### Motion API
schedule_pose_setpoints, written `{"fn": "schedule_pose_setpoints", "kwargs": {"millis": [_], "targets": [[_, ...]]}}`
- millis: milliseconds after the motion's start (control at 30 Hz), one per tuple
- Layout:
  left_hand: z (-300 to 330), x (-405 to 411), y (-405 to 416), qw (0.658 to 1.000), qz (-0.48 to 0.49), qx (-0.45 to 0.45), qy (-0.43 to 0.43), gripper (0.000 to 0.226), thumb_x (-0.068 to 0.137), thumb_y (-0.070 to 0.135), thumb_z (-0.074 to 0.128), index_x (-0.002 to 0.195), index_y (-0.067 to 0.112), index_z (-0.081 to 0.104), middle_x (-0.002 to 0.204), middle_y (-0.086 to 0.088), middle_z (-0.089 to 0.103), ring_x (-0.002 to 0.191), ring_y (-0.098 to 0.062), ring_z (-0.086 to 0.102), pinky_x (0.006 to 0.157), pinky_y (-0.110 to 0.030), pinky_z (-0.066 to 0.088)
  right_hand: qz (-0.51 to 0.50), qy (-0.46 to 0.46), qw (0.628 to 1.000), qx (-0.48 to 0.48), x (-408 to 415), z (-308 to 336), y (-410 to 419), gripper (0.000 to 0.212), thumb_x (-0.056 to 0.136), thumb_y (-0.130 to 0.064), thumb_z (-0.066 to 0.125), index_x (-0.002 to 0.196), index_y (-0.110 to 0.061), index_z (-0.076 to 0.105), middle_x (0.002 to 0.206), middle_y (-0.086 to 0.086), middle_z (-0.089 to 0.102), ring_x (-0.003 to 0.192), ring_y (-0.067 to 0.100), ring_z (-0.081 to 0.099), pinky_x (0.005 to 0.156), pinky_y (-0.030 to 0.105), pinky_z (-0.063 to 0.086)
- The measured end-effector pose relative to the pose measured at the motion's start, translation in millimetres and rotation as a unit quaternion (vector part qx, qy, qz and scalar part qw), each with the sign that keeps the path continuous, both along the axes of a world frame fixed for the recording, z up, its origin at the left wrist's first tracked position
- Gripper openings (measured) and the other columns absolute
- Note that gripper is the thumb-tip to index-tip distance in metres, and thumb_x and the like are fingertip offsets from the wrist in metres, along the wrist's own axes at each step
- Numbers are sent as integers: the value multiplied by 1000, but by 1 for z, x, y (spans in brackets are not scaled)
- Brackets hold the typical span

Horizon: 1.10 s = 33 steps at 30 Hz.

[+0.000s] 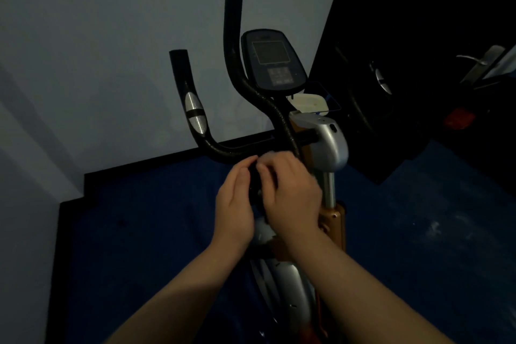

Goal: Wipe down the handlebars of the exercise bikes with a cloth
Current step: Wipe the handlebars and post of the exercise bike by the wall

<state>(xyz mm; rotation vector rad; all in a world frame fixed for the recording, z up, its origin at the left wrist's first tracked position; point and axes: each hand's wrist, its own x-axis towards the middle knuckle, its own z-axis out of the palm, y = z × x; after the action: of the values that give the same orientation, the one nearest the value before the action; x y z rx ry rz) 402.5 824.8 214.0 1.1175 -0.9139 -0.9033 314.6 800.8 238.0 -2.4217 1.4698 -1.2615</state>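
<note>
Left hand (234, 204) and right hand (290, 190) meet; fingers (262, 167) curled, seemingly gripping.

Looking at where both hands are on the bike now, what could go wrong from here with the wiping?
1. Both hands, left hand and right hand, crowd the centre of the black foam-wrapped handlebar; no cloth is clearly visible, so the bar may get rubbed bare-handed.
2. The tall curved grip ends and the silver oval pulse sensor lie far from the hands and could be skipped.
3. The room is dim, so missed dirt may go unnoticed.
</note>
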Motion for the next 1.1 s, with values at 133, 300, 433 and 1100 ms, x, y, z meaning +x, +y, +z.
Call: {"fn": "schedule_pose_setpoints", "kwargs": {"millis": [133, 300, 433, 1100], "targets": [[-1, 1, 0, 1000, 5, 5, 9, 34, 103, 18, 33, 119, 19, 62, 112, 9, 67, 103, 0, 61, 84, -9, 46, 46, 5, 999, 17, -26, -1, 14, 11, 92, -20, 54, 87, -16, 63, 86, -6, 60, 75, 7, 56, 58, 25, 47], [4, -4, -1, 1000, 28, 10, 1, 34, 103, 17, 31, 113, 27, 62, 108, 18, 66, 102, 9, 59, 81, -3, 42, 2, -19, 1000, 5, 7, 22, -14, 9, 91, -14, 58, 87, -10, 65, 87, 3, 62, 78, 14, 58, 65, 28, 48], [4, -10, -4, 997, 66, 38, 19, 35, 103, 20, 32, 106, 22, 67, 99, 11, 69, 94, 1, 63, 80, -11, 48, 31, -123, 987, 94, 2, -1, 5, 9, 93, -14, 56, 86, -13, 62, 85, -4, 59, 75, 7, 56, 64, 21, 46], [14, -6, -18, 994, 62, 75, 57, 32, 99, 14, 38, 90, 8, 68, 82, 2, 66, 75, -1, 61, 68, -15, 47, 25, 4, 999, 22, 8, 19, -12, 11, 93, -15, 55, 90, -9, 64, 89, 4, 62, 80, 16, 58, 68, 27, 49]]}}
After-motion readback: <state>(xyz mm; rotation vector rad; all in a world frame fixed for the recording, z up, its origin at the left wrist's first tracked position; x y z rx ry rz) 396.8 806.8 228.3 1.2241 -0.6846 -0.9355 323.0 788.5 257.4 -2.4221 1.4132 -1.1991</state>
